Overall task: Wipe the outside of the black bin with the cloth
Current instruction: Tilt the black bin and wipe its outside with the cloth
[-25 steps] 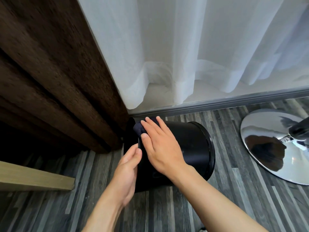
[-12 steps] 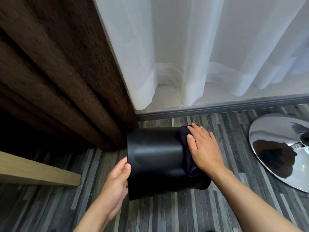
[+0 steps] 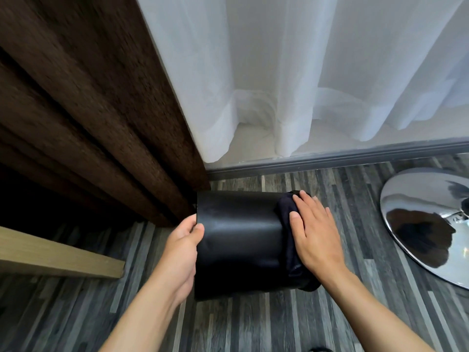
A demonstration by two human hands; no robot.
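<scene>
The black bin (image 3: 238, 240) lies on its side on the grey wood-pattern floor, its rim end to the right. My left hand (image 3: 182, 252) cups the bin's left end, thumb on the upper wall. My right hand (image 3: 314, 235) lies flat, fingers spread, pressing a dark cloth (image 3: 286, 224) against the bin's wall near the right end. Most of the cloth is hidden under the palm; a fold shows left of the thumb and hangs down the side.
A brown curtain (image 3: 88, 118) hangs at left, touching the bin's far left corner. White sheer curtain (image 3: 291, 80) and a grey floor rail (image 3: 330, 158) run behind. A chrome stool base (image 3: 426, 224) sits at right. A light wooden board (image 3: 55, 255) juts in from the left.
My right hand slid the cloth from the bin's left end across to its right end. The left hand shifted to grip the left end; the view moved closer.
</scene>
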